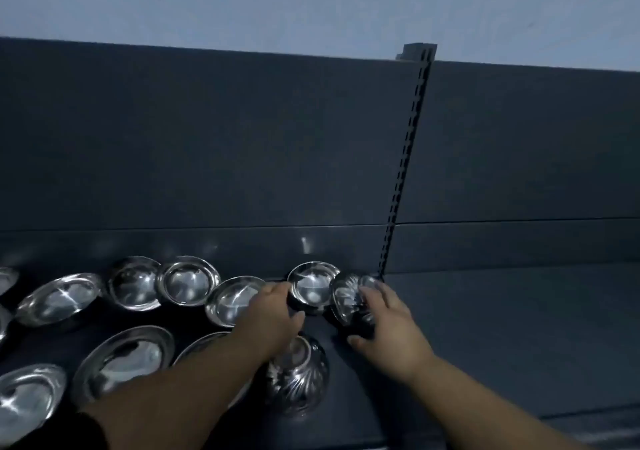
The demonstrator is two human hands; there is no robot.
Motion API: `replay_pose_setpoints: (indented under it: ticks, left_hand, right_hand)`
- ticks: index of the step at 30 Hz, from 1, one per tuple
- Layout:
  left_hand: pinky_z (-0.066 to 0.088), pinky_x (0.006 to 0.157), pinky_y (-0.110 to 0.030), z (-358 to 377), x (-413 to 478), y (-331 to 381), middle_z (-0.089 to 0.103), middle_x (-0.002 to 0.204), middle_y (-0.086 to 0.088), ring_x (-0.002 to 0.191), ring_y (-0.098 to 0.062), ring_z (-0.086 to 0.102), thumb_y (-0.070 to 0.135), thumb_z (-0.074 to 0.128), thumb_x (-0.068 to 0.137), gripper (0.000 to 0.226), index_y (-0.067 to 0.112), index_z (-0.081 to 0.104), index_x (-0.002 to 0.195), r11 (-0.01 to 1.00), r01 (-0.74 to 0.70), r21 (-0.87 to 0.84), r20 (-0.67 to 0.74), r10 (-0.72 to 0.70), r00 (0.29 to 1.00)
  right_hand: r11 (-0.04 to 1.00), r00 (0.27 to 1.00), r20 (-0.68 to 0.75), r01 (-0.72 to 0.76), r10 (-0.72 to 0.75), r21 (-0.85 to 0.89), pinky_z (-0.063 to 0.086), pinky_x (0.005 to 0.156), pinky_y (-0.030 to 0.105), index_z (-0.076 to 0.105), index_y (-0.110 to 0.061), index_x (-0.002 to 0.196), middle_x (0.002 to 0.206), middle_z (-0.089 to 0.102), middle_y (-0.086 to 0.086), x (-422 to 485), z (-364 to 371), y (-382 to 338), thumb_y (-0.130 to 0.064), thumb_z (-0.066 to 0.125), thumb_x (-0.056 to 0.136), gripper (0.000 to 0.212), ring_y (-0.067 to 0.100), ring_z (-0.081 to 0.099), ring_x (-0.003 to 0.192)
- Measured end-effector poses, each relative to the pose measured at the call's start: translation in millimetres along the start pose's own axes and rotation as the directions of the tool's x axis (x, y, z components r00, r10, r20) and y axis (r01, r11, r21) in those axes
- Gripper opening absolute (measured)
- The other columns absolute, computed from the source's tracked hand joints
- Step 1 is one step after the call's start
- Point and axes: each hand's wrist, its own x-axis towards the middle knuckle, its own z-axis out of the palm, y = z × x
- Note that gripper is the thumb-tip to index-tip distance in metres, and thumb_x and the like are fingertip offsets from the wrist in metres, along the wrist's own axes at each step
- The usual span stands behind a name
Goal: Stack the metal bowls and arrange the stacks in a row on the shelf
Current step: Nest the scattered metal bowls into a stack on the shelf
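Loose bowls (188,283) lie mouth-up across the left of the shelf (519,328). The left hand (273,314) grips the near rim of a plain bowl (311,285), upright by the far edge. Just right, the right hand (388,321) clasps a fluted bowl (348,299), tilted with its mouth facing left. An inverted bowl (299,377) sits near, between the forearms.

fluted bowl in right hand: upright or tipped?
Tipped: the fluted bowl held by the right hand shows its opening facing left.
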Motion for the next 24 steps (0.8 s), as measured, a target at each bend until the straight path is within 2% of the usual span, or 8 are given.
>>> replay_pose_setpoints:
  ticks: [2,8,12,15,17,20,22,24]
  left_hand:
    - [0.041,0.102,-0.033,10.5,13.7,5.6,0.050,0.135,-0.005,0.124,-0.022,0.046,0.038,0.059,0.082,0.053,0.019,0.048,0.130,1.000,0.012,-0.025,-0.031,-0.013,0.999]
    - [0.039,0.105,-0.034,25.3,31.5,25.0,0.044,0.139,-0.005,0.130,-0.021,0.041,0.033,0.053,0.089,0.054,0.015,0.040,0.138,0.991,0.130,0.021,-0.027,-0.129,0.991]
    - [0.039,0.107,-0.035,32.7,37.3,30.0,0.037,0.146,-0.005,0.131,-0.022,0.042,0.033,0.048,0.092,0.056,0.018,0.035,0.144,0.984,0.175,0.035,-0.015,-0.175,0.984]
    - [0.031,0.111,-0.027,36.8,39.7,32.8,0.028,0.153,-0.008,0.137,-0.021,0.036,0.035,0.048,0.095,0.060,0.013,0.030,0.148,0.979,0.201,0.039,-0.024,-0.201,0.979]
    - [0.032,0.108,-0.026,37.5,42.1,36.5,0.038,0.146,-0.009,0.133,-0.022,0.040,0.033,0.049,0.095,0.057,0.014,0.033,0.146,0.977,0.213,-0.021,-0.051,-0.214,0.975]
    - [0.039,0.095,-0.028,35.2,48.8,39.7,0.056,0.130,-0.009,0.120,-0.025,0.052,0.030,0.051,0.094,0.047,0.013,0.040,0.136,0.949,0.290,-0.123,-0.046,-0.297,0.954]
    - [0.040,0.084,-0.028,32.8,53.1,42.1,0.060,0.122,-0.012,0.113,-0.029,0.057,0.027,0.052,0.093,0.044,0.010,0.039,0.131,0.919,0.369,-0.137,-0.004,-0.373,0.928]
    - [0.040,0.081,-0.028,32.1,55.5,43.0,0.061,0.120,-0.013,0.110,-0.031,0.059,0.023,0.052,0.091,0.043,0.010,0.039,0.129,0.899,0.410,-0.155,0.034,-0.410,0.912]
  right_hand:
    - [0.997,0.998,0.002,0.068,-0.068,-0.021,0.021,0.119,0.032,0.014,-0.034,0.151,0.161,-0.003,-0.006,15.1,0.4,12.3,-0.043,0.072,0.079,0.092,0.021,0.007,0.148]
    - [0.969,0.974,0.057,0.225,-0.220,-0.102,0.014,0.121,0.040,0.004,-0.041,0.149,0.158,-0.020,-0.012,52.0,11.6,37.3,-0.052,0.072,0.075,0.101,0.023,-0.009,0.148]
    - [0.954,0.961,0.070,0.275,-0.268,-0.120,0.017,0.121,0.040,-0.004,-0.045,0.147,0.157,-0.021,-0.012,66.3,18.7,47.9,-0.051,0.068,0.076,0.102,0.024,-0.009,0.148]
    - [0.945,0.951,0.057,0.309,-0.304,-0.107,0.016,0.119,0.034,-0.003,-0.043,0.149,0.158,-0.014,-0.009,70.2,17.1,54.9,-0.050,0.063,0.079,0.096,0.024,-0.006,0.148]
    - [0.956,0.956,0.024,0.292,-0.292,-0.025,0.023,0.117,0.029,0.006,-0.043,0.149,0.158,-0.007,-0.011,70.0,12.9,59.1,-0.049,0.064,0.075,0.094,0.019,0.000,0.148]
    - [0.950,0.982,-0.076,0.185,-0.171,0.252,0.030,0.112,0.024,0.024,-0.042,0.145,0.156,0.013,-0.015,67.5,9.1,65.5,-0.043,0.074,0.063,0.097,0.010,0.021,0.143]
    - [0.879,0.994,-0.109,0.070,-0.020,0.472,0.038,0.107,0.026,0.032,-0.039,0.142,0.145,0.036,-0.013,64.9,3.8,70.5,-0.038,0.080,0.060,0.095,0.009,0.043,0.130]
    - [0.755,0.989,-0.057,-0.064,0.133,0.653,0.047,0.097,0.028,0.037,-0.043,0.134,0.124,0.057,-0.015,62.0,-2.0,75.0,-0.035,0.081,0.063,0.084,0.009,0.061,0.107]
